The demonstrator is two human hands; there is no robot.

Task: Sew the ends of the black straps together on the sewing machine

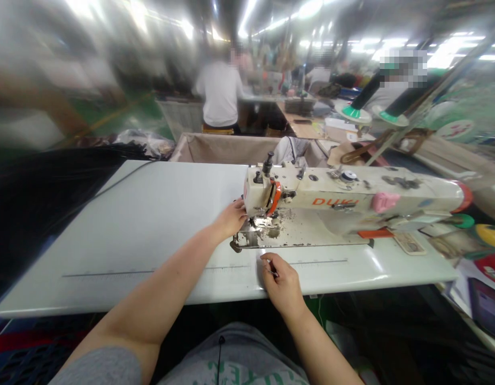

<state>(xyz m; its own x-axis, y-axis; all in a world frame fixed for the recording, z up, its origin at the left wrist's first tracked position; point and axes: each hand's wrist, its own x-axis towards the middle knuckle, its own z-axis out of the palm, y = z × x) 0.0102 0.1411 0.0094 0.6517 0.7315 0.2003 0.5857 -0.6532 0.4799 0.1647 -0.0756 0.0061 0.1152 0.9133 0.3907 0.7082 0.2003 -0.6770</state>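
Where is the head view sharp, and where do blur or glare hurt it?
Head view: sewing machine, left hand and right hand are fairly sharp; the background workers and left edge are smeared; ceiling lights blow out; the white table shows glare.

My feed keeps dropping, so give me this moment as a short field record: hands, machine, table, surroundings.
left hand: left hand reaches to the needle end of the cream industrial sewing machine, touching it
right hand: right hand rests on the white flat worktable, pinching a small thin metal tool in its fingers
machine bed: worn, stained metal plate
left of table: black fabric pile
behind table: beige cloth-lined bin
background: person in white top, back turned, blurred
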